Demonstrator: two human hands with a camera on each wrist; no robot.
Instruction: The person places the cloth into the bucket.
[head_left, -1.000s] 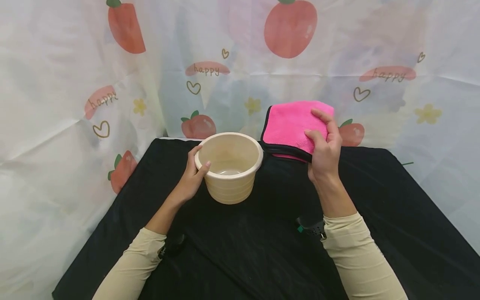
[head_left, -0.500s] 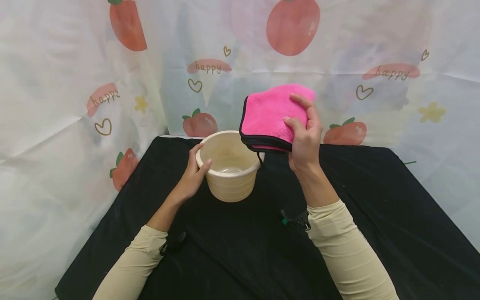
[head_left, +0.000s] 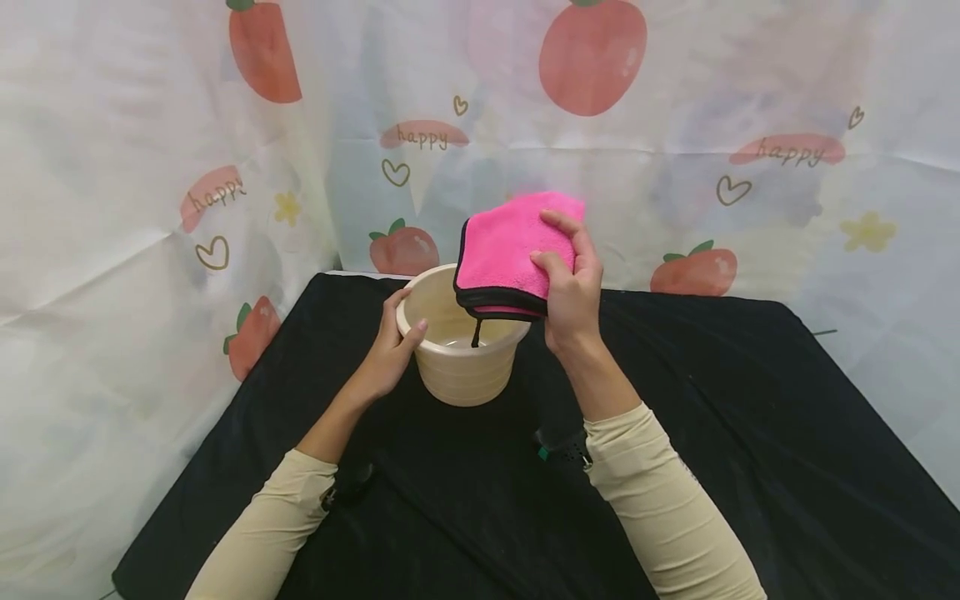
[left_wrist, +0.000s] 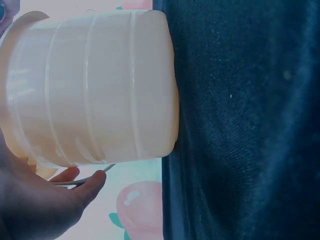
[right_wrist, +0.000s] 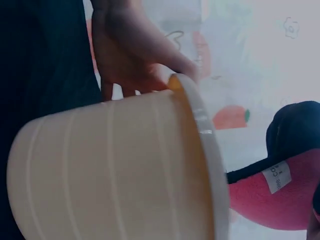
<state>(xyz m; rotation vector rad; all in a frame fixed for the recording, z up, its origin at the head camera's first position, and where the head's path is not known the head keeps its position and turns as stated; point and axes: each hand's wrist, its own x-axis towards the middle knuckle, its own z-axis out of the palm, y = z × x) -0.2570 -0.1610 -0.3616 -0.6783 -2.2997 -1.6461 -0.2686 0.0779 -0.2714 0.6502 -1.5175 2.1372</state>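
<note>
Head view: a table [head_left: 450,500] draped in matte black fabric fills the lower half, with a few soft creases. A cream plastic bucket [head_left: 465,375] with ridged sides stands upright near its far edge. Behind and to the left of the bucket hangs a pale pastel backdrop [head_left: 652,175], lightly creased, printed with red fruits, outlined hearts, yellow flowers and the word "happy".

Two forearms in cream sleeves [head_left: 667,500] reach in from the near side of the bucket, one on either side of it. The left hand [head_left: 386,354] is at the bucket's left: its grip is curled over the rim, thumb toward the near side, fingers round the outer left side. The right hand [head_left: 573,287] is raised above and to the right of the bucket, wrist bent upward. Its grip pinches a folded hot-pink towel [head_left: 498,250] with black edging, thumb underneath out of sight and two fingers spread across the front.

From this angle the towel overlaps the right part of the bucket's mouth, and its black hanging loop [head_left: 476,333] dangles in front of the interior. Whether towel and rim touch cannot be told. The right wrist view shows a white label [right_wrist: 277,176] on the towel.
</note>
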